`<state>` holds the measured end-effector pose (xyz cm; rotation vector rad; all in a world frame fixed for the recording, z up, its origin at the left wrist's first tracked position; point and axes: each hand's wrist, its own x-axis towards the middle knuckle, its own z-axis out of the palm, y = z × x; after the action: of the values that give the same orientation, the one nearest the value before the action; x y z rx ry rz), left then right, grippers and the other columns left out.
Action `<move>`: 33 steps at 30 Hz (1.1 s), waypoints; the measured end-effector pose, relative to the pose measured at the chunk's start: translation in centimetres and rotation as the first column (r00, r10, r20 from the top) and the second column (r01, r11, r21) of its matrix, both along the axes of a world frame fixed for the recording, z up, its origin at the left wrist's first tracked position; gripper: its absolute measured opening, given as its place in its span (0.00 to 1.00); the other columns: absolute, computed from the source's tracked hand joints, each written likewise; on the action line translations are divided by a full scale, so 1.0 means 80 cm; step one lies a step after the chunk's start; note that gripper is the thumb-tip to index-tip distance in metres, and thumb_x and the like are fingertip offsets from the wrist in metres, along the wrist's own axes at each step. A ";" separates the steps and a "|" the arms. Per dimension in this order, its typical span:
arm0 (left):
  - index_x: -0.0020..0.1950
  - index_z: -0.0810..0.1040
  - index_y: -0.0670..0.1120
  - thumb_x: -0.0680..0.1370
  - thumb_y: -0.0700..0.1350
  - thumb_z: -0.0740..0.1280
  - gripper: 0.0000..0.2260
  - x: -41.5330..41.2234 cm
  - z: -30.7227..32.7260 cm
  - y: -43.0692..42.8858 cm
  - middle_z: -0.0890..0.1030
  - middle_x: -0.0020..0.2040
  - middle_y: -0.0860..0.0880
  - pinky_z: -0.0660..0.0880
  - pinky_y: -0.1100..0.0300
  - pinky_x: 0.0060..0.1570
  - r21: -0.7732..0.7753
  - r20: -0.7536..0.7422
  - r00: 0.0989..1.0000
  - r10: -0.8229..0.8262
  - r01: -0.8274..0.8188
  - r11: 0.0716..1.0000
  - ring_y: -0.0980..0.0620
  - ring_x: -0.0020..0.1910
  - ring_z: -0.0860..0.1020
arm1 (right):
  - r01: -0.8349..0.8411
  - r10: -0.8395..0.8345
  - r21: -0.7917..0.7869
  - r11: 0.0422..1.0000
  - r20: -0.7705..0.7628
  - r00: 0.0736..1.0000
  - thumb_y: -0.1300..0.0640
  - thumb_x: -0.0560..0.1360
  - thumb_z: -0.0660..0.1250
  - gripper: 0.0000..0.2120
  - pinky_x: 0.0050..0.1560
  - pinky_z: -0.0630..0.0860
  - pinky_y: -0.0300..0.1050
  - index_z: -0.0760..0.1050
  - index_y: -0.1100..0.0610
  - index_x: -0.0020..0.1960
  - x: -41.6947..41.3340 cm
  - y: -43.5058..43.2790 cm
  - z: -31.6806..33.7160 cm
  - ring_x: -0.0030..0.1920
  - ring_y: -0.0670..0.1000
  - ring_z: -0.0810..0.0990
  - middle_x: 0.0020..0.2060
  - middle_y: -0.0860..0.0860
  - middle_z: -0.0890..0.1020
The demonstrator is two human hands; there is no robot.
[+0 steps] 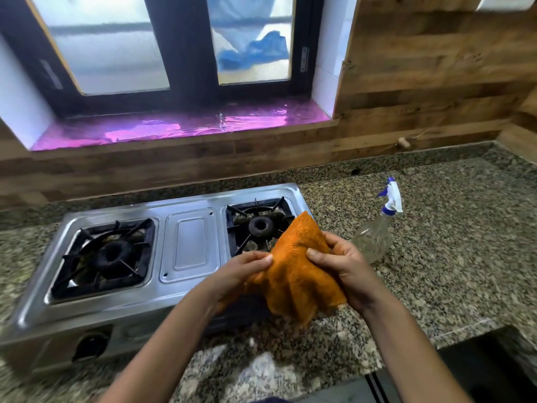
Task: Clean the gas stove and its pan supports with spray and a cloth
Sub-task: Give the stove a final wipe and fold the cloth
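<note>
A steel two-burner gas stove (191,245) sits on the granite counter. Black pan supports rest on its left burner (107,254) and right burner (258,225). Both my hands hold an orange cloth (296,274) above the stove's front right corner. My left hand (244,269) pinches the cloth's left edge. On the other side, my right hand (343,263) grips its right edge. The cloth hides part of the right pan support. A clear spray bottle (374,237) with a white and blue trigger head stands on the counter just right of my right hand.
The granite counter (450,234) stretches to the right of the stove and ends in a front edge with a dark gap at lower right. A wood-panel wall and a window sill (180,126) with pink film rise behind the stove.
</note>
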<state>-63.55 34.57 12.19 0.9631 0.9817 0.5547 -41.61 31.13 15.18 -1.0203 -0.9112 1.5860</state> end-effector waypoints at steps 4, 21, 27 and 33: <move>0.58 0.76 0.49 0.70 0.56 0.76 0.20 0.014 -0.018 -0.017 0.80 0.57 0.49 0.77 0.56 0.52 0.406 -0.293 0.877 0.380 -0.246 0.880 0.53 0.53 0.80 | 0.043 -0.049 0.038 0.998 0.178 0.983 0.66 0.73 0.70 0.14 0.45 0.82 0.50 0.77 0.58 0.57 0.006 0.006 0.013 0.47 0.57 0.84 0.49 0.59 0.85; 0.69 0.70 0.50 0.77 0.40 0.68 0.21 0.057 0.001 -0.049 0.83 0.56 0.43 0.81 0.47 0.46 -0.150 0.321 0.875 0.362 -0.331 0.932 0.45 0.51 0.83 | 0.081 -0.276 0.272 0.959 0.829 0.486 0.52 0.76 0.70 0.20 0.54 0.74 0.43 0.74 0.52 0.67 -0.009 0.010 -0.030 0.54 0.48 0.77 0.57 0.49 0.76; 0.68 0.71 0.55 0.76 0.38 0.68 0.22 0.012 0.004 -0.048 0.82 0.58 0.43 0.79 0.47 0.49 -0.038 0.290 0.906 0.308 -0.311 0.950 0.42 0.56 0.81 | -0.216 0.246 -0.317 0.924 0.060 0.967 0.47 0.74 0.69 0.22 0.58 0.77 0.62 0.76 0.55 0.64 -0.024 0.015 -0.048 0.59 0.61 0.81 0.58 0.58 0.82; 0.64 0.74 0.50 0.73 0.38 0.70 0.21 -0.069 -0.001 -0.034 0.82 0.58 0.45 0.78 0.55 0.47 0.105 0.179 0.895 0.408 -0.430 0.897 0.46 0.56 0.81 | -0.210 0.226 -0.197 0.958 0.065 0.972 0.60 0.72 0.72 0.17 0.47 0.81 0.51 0.78 0.61 0.59 -0.107 0.059 -0.030 0.51 0.59 0.84 0.52 0.60 0.84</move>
<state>-69.05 31.88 12.13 0.8190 1.0267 1.0607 -50.15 35.88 12.77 -1.1601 -0.9729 1.8530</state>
